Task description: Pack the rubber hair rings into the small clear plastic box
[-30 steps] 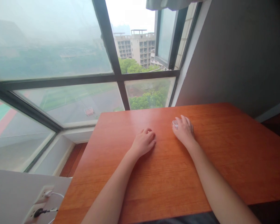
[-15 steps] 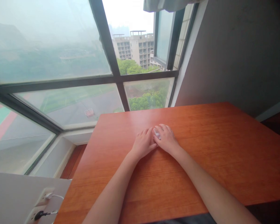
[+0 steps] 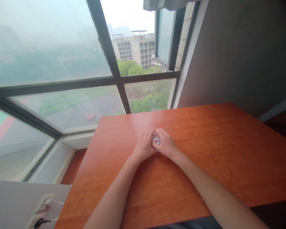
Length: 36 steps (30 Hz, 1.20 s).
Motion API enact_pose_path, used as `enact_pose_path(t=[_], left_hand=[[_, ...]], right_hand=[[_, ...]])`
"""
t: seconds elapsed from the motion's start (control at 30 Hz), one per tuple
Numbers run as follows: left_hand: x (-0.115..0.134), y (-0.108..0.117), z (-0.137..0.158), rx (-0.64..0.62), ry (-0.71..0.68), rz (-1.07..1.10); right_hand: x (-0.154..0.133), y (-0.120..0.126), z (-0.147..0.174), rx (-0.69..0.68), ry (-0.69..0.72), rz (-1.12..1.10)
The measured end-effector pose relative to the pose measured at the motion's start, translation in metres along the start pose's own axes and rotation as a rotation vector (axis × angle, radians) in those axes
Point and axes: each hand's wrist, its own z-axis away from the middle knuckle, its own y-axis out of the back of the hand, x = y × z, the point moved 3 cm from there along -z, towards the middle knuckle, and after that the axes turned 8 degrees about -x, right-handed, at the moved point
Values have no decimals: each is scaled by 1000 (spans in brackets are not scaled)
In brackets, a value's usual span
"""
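Note:
Between my two hands, over the middle of the wooden table, is a small pale thing with dark and purplish printed markings. Its face looks flat, like a card or a small stack of cards, but most of it is covered by fingers. My left hand closes against its left side, fingers curved forward. From the right, my right hand wraps round it, with the thumb along the near edge. The hands touch or nearly touch each other.
Large dark-framed windows stand beyond the table's far edge. A grey wall rises at the right. At the lower left, wall sockets hold a white plug and a black plug with cables.
My right hand has shifted slightly left and closed in toward the left hand. More of the printed face now shows between the hands. The view has moved a little.

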Motion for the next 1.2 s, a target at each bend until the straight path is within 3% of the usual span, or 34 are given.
enact_pose_path(t=[0.8, 1.0, 1.2], left_hand=[[0, 7, -1, -14, -33, 214], [-11, 4, -1, -15, -55, 433], [-13, 0, 0, -2, -42, 824]], right_hand=[[-11, 16, -3, -32, -151, -135], [-8, 17, -3, -18, -213, -223], [-1, 22, -4, 8, -261, -408]])
